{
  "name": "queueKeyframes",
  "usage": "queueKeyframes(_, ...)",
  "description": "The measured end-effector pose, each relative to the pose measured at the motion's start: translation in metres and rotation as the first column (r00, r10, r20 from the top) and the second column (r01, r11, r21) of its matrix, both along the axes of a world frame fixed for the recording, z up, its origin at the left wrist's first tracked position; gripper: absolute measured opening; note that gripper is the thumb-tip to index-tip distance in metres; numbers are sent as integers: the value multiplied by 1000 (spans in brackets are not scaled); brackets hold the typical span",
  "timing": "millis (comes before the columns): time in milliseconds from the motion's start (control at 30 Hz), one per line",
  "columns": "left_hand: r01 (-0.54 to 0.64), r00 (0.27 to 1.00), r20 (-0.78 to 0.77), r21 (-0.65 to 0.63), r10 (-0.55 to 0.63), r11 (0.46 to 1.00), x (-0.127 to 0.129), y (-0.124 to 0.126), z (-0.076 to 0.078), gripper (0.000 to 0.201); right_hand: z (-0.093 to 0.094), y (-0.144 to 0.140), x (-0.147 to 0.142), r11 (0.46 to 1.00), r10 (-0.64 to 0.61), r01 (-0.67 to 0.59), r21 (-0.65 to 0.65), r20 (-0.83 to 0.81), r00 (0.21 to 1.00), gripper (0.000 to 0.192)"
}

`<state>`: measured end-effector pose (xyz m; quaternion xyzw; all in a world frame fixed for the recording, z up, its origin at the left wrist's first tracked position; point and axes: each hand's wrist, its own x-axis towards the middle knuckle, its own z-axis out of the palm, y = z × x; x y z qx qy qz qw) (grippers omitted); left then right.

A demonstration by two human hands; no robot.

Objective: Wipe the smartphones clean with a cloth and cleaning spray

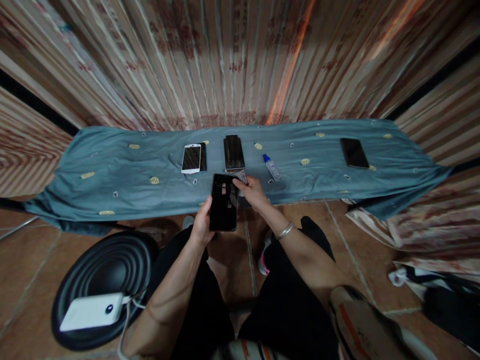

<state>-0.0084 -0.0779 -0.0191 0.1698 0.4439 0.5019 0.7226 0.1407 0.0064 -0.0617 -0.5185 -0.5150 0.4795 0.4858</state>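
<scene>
My left hand (203, 223) grips a black smartphone (224, 212) along its left edge, with the thumb at the side. The phone is tilted toward me over the front edge of the cloth-covered table, and its dark screen shows reflections. At the phone's upper right corner, my right hand (253, 192) pinches a small greyish cloth (241, 176) against it. Just beyond lies a stack of dark phones (234, 152). A clear bottle with a blue cap (272, 168) rests on its side to the right of the stack.
Left of the stack, a white phone (191, 159) partly covers a darker one. Another dark phone (354, 153) lies far right on the blue-green tablecloth (165, 197). On the floor at left, a white power bank (92, 312) with a cable sits on a round black ribbed object (69, 280).
</scene>
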Motion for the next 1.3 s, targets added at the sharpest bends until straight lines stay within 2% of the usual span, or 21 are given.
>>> queueKeyframes(167,76,997,18,-18,-76,997,-1,0,0,51,2,-3,-2,997,-59,46,-69,-190,980,35)
queueKeyframes(333,107,994,-15,-19,-107,994,-2,2,-3,53,3,-2,-1,990,-88,60,-129,-220,971,33)
queueKeyframes(533,-3,995,-101,-3,3,1000,-1,3,-8,36,3,0,1,992,-92,69,-109,-232,968,32)
queueKeyframes(633,-84,979,-181,42,90,996,-3,5,-11,27,5,-1,1,990,-96,65,-121,-262,960,29)
queueKeyframes(733,-114,963,-233,105,136,988,-6,7,-13,24,8,-3,2,990,-91,54,-131,-293,952,28)
queueKeyframes(1033,-120,963,-223,145,150,982,-5,8,-9,29,10,-6,3,980,-94,9,-201,-422,902,30)
queueKeyframes(1300,-83,970,-219,104,104,991,-5,7,-8,42,14,-11,1,970,-94,-52,-237,-561,823,37)
